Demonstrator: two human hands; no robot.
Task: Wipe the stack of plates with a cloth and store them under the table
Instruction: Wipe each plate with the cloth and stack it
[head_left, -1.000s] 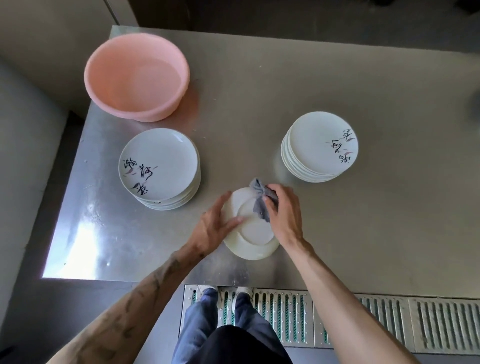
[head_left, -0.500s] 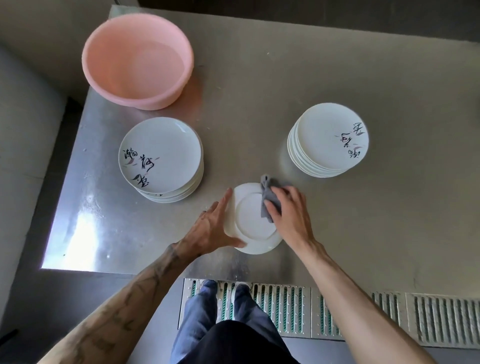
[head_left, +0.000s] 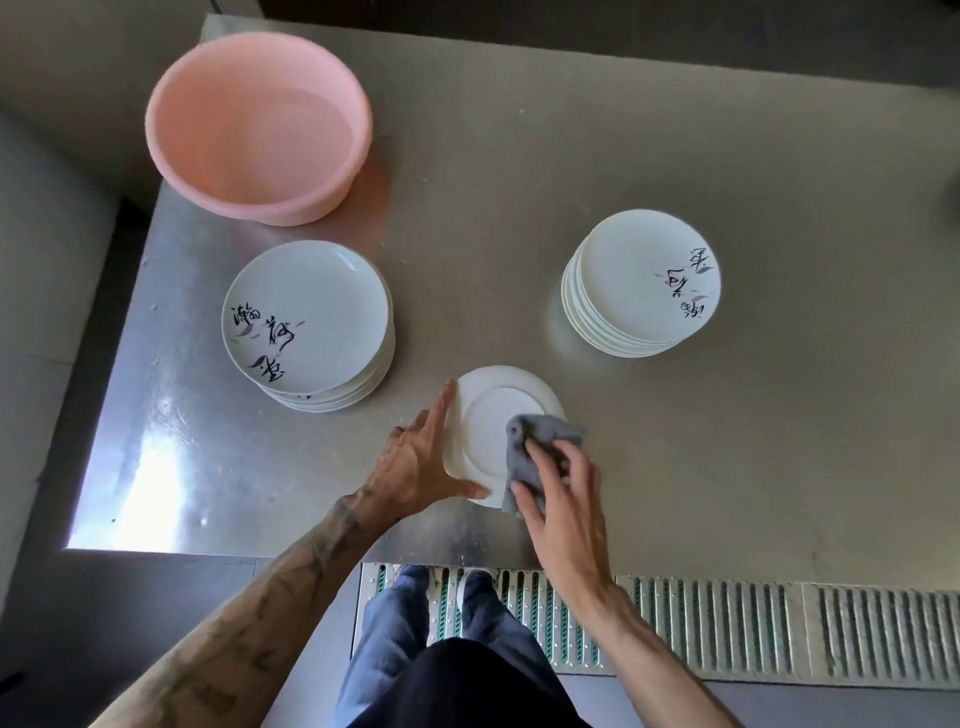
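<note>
A single white plate (head_left: 491, 415) lies upside down near the front of the steel table (head_left: 727, 467). My left hand (head_left: 415, 462) steadies its left rim with straight fingers and the thumb at the near edge. My right hand (head_left: 563, 483) presses a grey cloth (head_left: 530, 441) onto the plate's right side, fingers curled over the cloth. One stack of white plates (head_left: 309, 322) with black writing stands to the left. Another stack of plates (head_left: 644, 280) stands to the right.
A pink plastic basin (head_left: 257, 124) sits at the table's back left corner. A metal floor grate (head_left: 727, 623) runs along the table's front edge, where my legs and shoes (head_left: 447, 597) stand. A wall lies to the left.
My right hand with the cloth has slid from the plate's far right rim down to its near right side. My left hand stays on the left rim.
</note>
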